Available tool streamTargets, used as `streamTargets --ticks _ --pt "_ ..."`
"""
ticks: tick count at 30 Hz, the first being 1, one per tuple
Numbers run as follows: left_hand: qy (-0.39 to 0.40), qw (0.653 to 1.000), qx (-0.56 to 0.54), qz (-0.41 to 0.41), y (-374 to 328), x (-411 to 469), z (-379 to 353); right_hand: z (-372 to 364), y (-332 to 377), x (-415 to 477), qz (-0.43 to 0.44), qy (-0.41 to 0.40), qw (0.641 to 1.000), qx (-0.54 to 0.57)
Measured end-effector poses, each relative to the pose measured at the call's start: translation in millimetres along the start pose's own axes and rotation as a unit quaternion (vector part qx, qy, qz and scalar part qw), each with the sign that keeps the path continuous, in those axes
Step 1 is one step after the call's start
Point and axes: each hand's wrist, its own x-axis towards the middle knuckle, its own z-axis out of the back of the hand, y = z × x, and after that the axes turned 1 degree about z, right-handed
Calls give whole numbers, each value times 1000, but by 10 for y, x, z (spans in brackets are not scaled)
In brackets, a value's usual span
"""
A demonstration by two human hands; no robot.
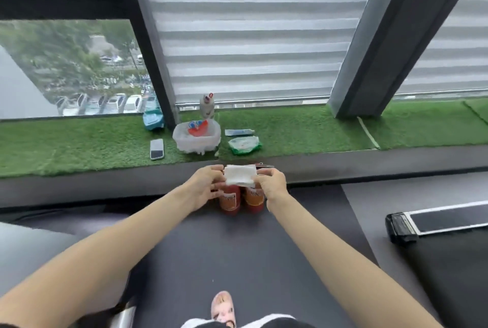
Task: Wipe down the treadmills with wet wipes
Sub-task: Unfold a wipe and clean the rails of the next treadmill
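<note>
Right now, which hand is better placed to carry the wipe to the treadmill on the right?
The right hand, probably: both hands pinch the wipe, but it holds the end nearer that treadmill; the left hand would cross the bottles.

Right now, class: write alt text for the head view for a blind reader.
Left hand and right hand pinch a white wipe over two red bottles on a treadmill. Behind, a phone, lined tub and green pack lie on artificial grass.

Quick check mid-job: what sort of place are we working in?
Probably a home gym or small fitness room on an upper floor: a treadmill belt underfoot, a second treadmill on the right, and a turf-lined window ledge overlooking parked cars. The left hand and right hand hold a wet wipe.
</note>
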Motion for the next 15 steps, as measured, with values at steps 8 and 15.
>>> streamTargets --ticks 8,15 --pt "-40 998 -24 45 -691 1250 784 -1110 355 1308 -42 31 997 -56" --pt "-93 990 -61 87 -1185 2510 1341 -2010 661 2566 -81 86 984 -134"
